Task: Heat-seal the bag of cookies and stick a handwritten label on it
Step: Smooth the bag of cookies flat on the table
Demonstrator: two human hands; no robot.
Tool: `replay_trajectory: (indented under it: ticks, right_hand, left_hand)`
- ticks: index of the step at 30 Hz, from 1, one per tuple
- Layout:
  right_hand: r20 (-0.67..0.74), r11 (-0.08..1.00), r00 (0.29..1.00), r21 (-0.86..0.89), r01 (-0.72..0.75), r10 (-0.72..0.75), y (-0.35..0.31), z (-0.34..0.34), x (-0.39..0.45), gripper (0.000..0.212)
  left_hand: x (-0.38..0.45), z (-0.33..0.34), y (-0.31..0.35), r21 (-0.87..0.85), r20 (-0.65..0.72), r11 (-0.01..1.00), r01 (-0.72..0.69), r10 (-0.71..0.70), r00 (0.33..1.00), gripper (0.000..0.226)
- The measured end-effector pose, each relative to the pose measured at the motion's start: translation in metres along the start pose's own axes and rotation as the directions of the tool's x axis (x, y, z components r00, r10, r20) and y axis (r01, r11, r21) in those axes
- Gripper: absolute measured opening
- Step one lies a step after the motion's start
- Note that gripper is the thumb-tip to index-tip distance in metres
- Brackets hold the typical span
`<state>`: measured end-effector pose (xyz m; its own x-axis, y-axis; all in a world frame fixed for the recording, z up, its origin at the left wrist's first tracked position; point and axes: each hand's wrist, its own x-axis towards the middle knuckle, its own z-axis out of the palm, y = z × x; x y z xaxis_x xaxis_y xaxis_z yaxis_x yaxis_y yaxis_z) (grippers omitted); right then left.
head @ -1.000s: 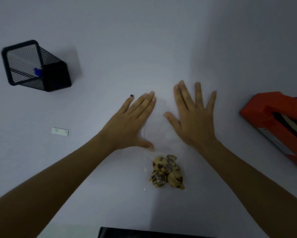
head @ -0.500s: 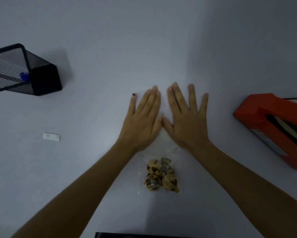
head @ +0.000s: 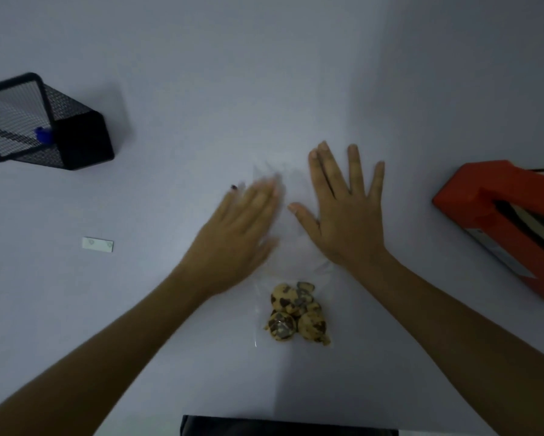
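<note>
The clear bag (head: 291, 247) lies flat on the white table (head: 201, 73) straight in front of the person, with the cookies (head: 297, 314) heaped at the near end and the empty neck stretched away beneath both palms. The right hand (head: 347, 215) presses flat on the neck, fingers spread; the left hand (head: 239, 228) looks flat too, fingers together, but it is blurred, so I cannot tell how firmly it bears down. Neither pinches anything. My worry is that the thin film creases or traps air under that pressing, which would leave a weak seal once it goes into the red heat sealer (head: 509, 228) off to the right. The label (head: 98, 244) and the mesh pen holder (head: 44, 121) sit well apart on the left.
</note>
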<state>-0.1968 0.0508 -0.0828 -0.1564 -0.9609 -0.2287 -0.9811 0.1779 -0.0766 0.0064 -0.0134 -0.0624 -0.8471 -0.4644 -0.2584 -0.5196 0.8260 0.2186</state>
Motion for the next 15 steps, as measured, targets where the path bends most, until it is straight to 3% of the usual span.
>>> replay_trajectory:
  ticks: [8, 15]
  right_hand:
    - [0.019, 1.0, 1.0, 0.011, -0.002, 0.002, 0.001, -0.002, 0.0, 0.077]
    - [-0.018, 0.994, 1.0, 0.108, 0.02, -0.018, 0.005, -0.006, -0.006, 0.086]
  left_hand:
    - [-0.01, 0.011, -0.002, 0.093, 0.125, 0.991, -0.098, 0.086, 0.988, 0.098]
    - [-0.01, 0.011, -0.001, 0.061, 0.122, 0.994, -0.095, 0.087, 0.989, 0.102]
